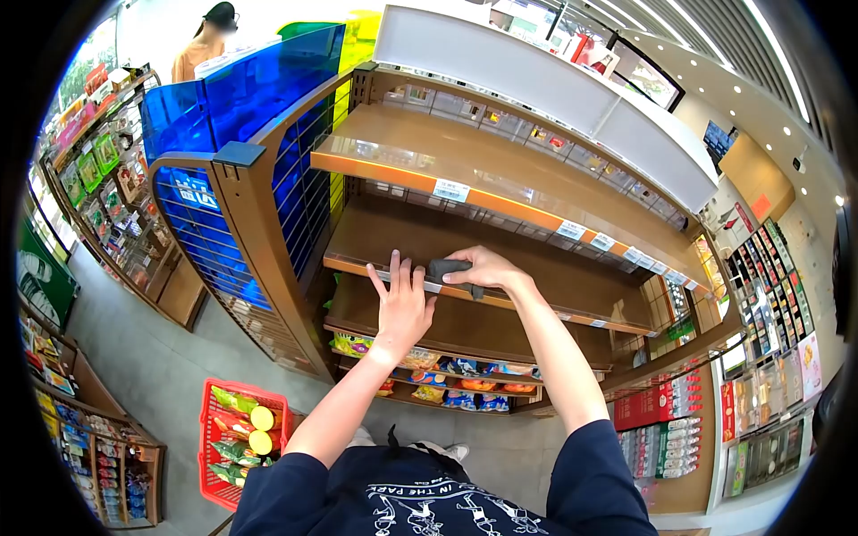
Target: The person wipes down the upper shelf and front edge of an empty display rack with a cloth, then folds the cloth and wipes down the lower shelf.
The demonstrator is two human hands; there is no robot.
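Note:
My right hand (484,270) is closed around a small dark grey object (446,266), at the front edge of a brown shelf (420,237). Its kind is hard to make out; part of it hangs over the edge below my fingers. Just left of it, my left hand (402,299) has its fingers apart, with the tips at the price-label strip (518,304) along that shelf's front. Nothing shows in my left hand. Above, a second brown shelf (500,165) carries an orange front strip with several white price labels (451,189).
Packaged snacks (465,368) fill the lowest shelves. A red basket (207,447) with packets and yellow-lidded cans stands on the floor at lower left. Blue panels (268,89) close the rack's left end. A person (201,55) stands beyond it. Bottles (666,447) are stacked at right.

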